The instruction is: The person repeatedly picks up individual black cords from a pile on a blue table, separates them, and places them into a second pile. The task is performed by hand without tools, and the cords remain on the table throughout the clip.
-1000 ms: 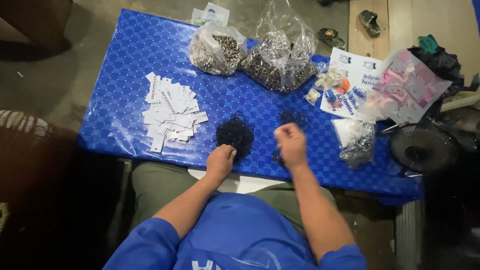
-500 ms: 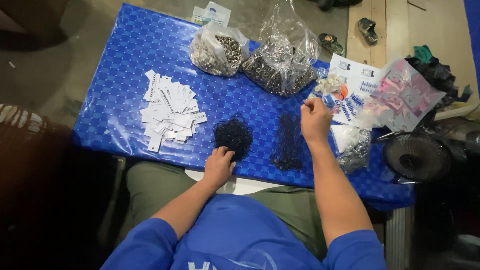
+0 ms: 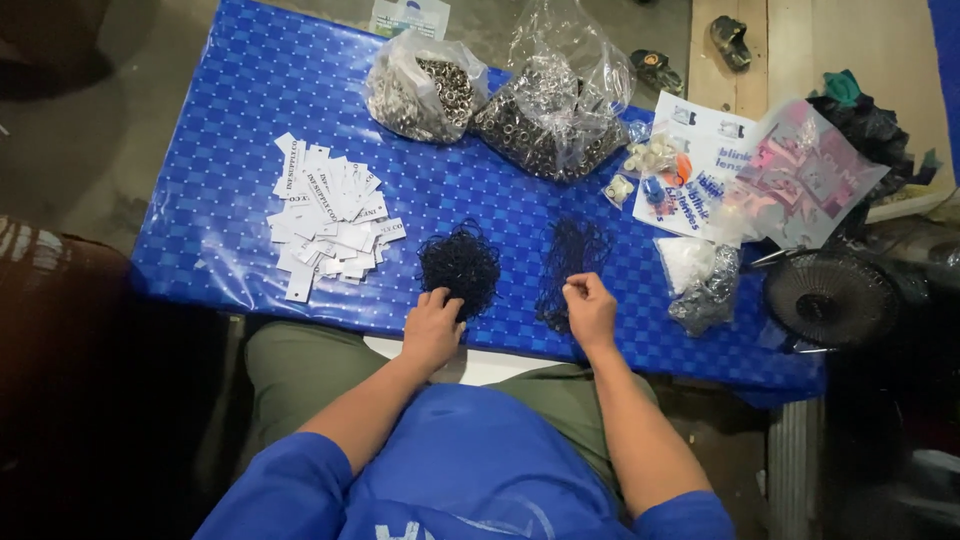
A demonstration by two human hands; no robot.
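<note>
My left hand (image 3: 433, 328) rests at the near edge of the blue table (image 3: 230, 150), fingertips touching a tangled pile of black cords (image 3: 459, 264). To its right, my right hand (image 3: 590, 305) has its fingers pinched together on the near end of a second, straighter bunch of black cords (image 3: 570, 258) laid out on the table. A heap of small white paper tags (image 3: 327, 212) lies to the left of both hands.
Two clear plastic bags of metal rings (image 3: 425, 90) (image 3: 555, 115) sit at the far side. Printed sheets and small packets (image 3: 720, 170) lie at the right, with a clear bag of small parts (image 3: 702, 280) and a small black fan (image 3: 830, 300) beyond the table's right edge.
My right hand reached out to the right far side of the table, then came back to the near edge by the straight cord bunch. My left hand stayed at the tangled pile.
</note>
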